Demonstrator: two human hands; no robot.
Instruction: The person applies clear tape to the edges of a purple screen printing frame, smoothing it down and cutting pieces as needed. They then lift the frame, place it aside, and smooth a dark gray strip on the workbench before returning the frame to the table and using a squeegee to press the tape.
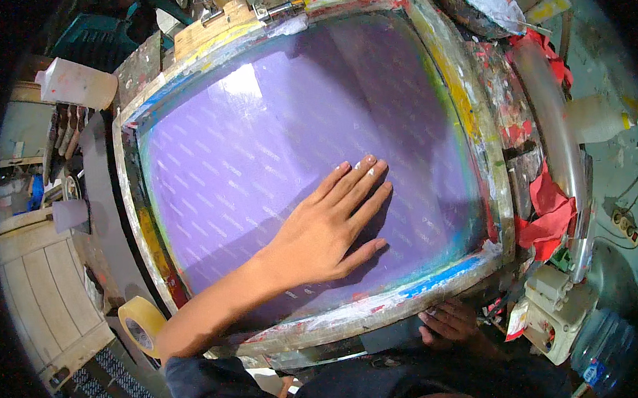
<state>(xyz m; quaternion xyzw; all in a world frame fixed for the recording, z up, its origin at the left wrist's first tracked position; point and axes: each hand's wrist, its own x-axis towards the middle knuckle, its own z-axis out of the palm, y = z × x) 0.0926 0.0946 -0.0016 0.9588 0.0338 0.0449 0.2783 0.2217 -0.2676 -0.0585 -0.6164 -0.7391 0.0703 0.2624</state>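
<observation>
1 rectangular frame (366,303), rough, paint-crusted, directly before the person; bears 1 smooth, semi-glossy purple panel (211,182), patterned with pale dashes. Left hand (334,223): palm down on panel, fingers slightly spread. Right hand (449,323): at frame's near edge; grip indiscernible.

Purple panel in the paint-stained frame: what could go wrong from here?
The left hand has white flecks near its fingertips, which might mark the purple panel. The left forearm could knock the tape roll close beside it. The right hand, by the near edge of the paint-stained frame, might get pinched if that frame shifts.
</observation>
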